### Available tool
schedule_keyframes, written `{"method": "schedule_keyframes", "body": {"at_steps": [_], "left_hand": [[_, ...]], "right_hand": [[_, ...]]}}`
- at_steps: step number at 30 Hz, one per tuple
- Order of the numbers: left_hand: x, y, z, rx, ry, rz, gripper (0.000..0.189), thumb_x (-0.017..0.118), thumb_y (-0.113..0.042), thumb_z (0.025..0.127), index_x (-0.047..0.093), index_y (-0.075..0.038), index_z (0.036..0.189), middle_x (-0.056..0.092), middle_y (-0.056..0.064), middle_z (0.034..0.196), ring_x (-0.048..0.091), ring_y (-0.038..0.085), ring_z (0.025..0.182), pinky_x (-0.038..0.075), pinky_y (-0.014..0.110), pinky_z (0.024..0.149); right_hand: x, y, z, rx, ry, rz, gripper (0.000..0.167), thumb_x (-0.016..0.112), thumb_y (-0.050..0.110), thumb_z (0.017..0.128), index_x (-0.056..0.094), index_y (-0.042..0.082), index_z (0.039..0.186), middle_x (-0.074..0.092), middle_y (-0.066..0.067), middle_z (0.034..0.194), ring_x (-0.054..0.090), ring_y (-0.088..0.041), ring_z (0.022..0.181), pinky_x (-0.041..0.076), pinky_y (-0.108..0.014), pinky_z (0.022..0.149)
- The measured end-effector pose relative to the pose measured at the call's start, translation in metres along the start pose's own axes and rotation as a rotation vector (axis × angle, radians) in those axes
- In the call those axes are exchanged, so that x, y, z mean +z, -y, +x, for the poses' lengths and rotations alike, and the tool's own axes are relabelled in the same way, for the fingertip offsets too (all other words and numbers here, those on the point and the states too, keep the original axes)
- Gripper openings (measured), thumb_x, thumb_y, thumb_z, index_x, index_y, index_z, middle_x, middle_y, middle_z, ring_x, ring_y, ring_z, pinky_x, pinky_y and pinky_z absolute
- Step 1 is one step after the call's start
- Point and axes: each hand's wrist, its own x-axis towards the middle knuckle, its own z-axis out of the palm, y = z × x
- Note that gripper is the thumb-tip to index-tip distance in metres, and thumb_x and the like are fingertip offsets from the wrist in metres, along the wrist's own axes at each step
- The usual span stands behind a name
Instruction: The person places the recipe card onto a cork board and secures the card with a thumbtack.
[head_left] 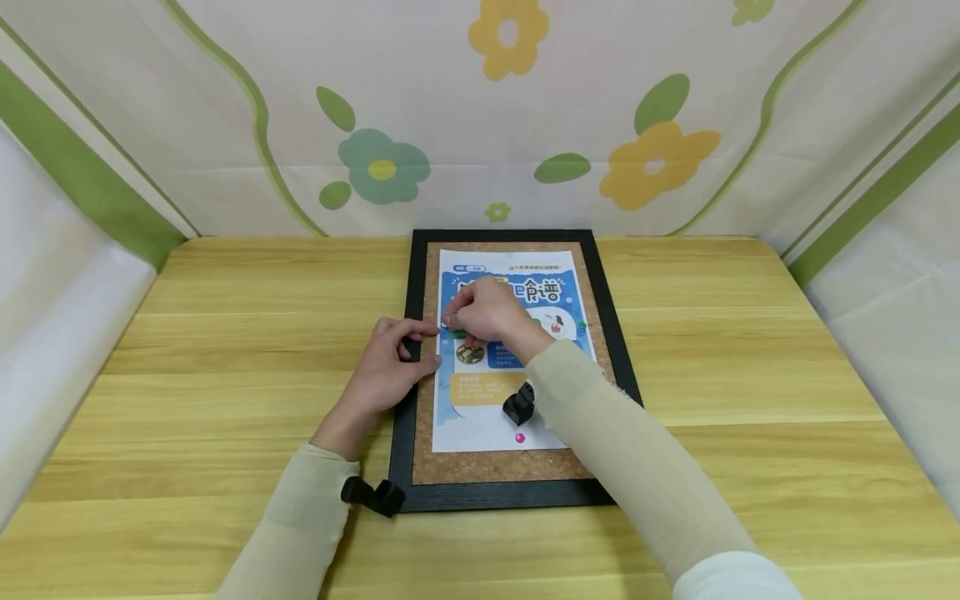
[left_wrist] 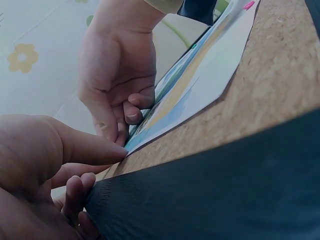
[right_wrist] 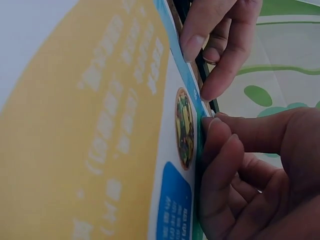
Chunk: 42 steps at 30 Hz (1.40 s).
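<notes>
A printed paper poster [head_left: 480, 429] with blue and yellow panels lies on a cork board [head_left: 495, 468] in a black frame [head_left: 502, 497]. At the poster's left edge my right hand [head_left: 491, 310] pinches a small white push pin [right_wrist: 213, 114] between thumb and index finger, mostly hidden by the fingertips. Just to its left, my left hand [head_left: 386, 367] rests its thumb and index fingertips on the poster's left margin, its other fingers by the frame's side. In the left wrist view the left thumb [left_wrist: 95, 147] touches the paper's edge.
A pink pin [head_left: 520, 437] sits at the poster's bottom, a green pin [head_left: 582, 326] on its right edge and a pale green one [head_left: 509, 256] at its top. The board lies on a wooden table [head_left: 750, 358], before a flowered curtain [head_left: 450, 108].
</notes>
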Motion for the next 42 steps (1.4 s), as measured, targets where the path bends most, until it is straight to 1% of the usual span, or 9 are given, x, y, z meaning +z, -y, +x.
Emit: {"method": "schedule_keyframes", "body": {"at_steps": [6, 10, 20, 28, 31, 36, 42], "left_hand": [[-0.0001, 0.0003, 0.0001, 0.004, 0.001, 0.005, 0.038, 0.072, -0.013, 0.102, 0.068, -0.011, 0.140, 0.047, 0.014, 0.134, 0.040, 0.026, 0.099, 0.035, 0.038, 0.085], [0.0003, 0.0004, 0.0002, 0.006, -0.002, 0.011, 0.038, 0.072, -0.013, 0.102, 0.068, -0.011, 0.140, 0.047, 0.015, 0.134, 0.041, 0.026, 0.100, 0.035, 0.038, 0.085], [0.0017, 0.0008, 0.0006, 0.016, -0.008, 0.022, 0.038, 0.072, -0.013, 0.102, 0.068, -0.011, 0.139, 0.048, 0.015, 0.133, 0.041, 0.026, 0.099, 0.035, 0.038, 0.084], [0.0008, 0.0010, 0.0003, 0.005, -0.002, 0.005, 0.037, 0.071, -0.013, 0.103, 0.068, -0.012, 0.140, 0.046, 0.014, 0.134, 0.040, 0.026, 0.100, 0.034, 0.038, 0.084], [0.0008, 0.0008, 0.0001, 0.002, -0.001, 0.005, 0.038, 0.071, -0.013, 0.103, 0.068, -0.012, 0.140, 0.046, 0.014, 0.134, 0.040, 0.026, 0.099, 0.034, 0.038, 0.084], [0.0007, 0.0007, 0.0003, 0.001, 0.002, 0.000, 0.038, 0.071, -0.013, 0.103, 0.068, -0.012, 0.140, 0.046, 0.014, 0.134, 0.039, 0.026, 0.099, 0.034, 0.038, 0.084], [0.0005, 0.0010, 0.0006, 0.005, 0.001, 0.006, 0.038, 0.071, -0.013, 0.102, 0.068, -0.012, 0.140, 0.046, 0.014, 0.134, 0.040, 0.026, 0.099, 0.035, 0.038, 0.084]], "right_hand": [[0.0003, -0.0020, 0.0003, -0.011, 0.007, 0.013, 0.012, 0.072, 0.017, 0.104, 0.082, 0.011, 0.108, 0.077, -0.008, 0.104, 0.063, -0.012, 0.060, 0.055, -0.024, 0.060], [0.0001, -0.0014, 0.0012, 0.002, 0.023, 0.029, 0.013, 0.072, 0.014, 0.103, 0.083, 0.010, 0.109, 0.076, -0.008, 0.108, 0.062, -0.012, 0.060, 0.053, -0.024, 0.059], [0.0012, 0.0035, 0.0017, 0.034, 0.014, -0.018, 0.013, 0.073, 0.013, 0.101, 0.083, 0.012, 0.108, 0.076, -0.005, 0.115, 0.061, -0.013, 0.061, 0.051, -0.024, 0.059], [0.0008, 0.0019, 0.0039, 0.038, 0.023, 0.009, 0.014, 0.073, 0.012, 0.100, 0.084, 0.012, 0.109, 0.075, -0.004, 0.122, 0.061, -0.012, 0.061, 0.051, -0.023, 0.059], [0.0007, 0.0011, 0.0041, 0.037, 0.022, 0.014, 0.013, 0.073, 0.012, 0.100, 0.084, 0.012, 0.107, 0.075, -0.004, 0.121, 0.061, -0.012, 0.060, 0.051, -0.023, 0.058], [0.0013, 0.0019, 0.0035, 0.036, 0.015, 0.014, 0.011, 0.073, 0.013, 0.100, 0.083, 0.011, 0.104, 0.077, -0.004, 0.115, 0.063, -0.012, 0.062, 0.051, -0.024, 0.058], [0.0021, 0.0030, 0.0045, 0.028, 0.011, -0.004, 0.011, 0.073, 0.013, 0.101, 0.083, 0.011, 0.105, 0.078, -0.004, 0.112, 0.064, -0.013, 0.062, 0.052, -0.024, 0.058]]}}
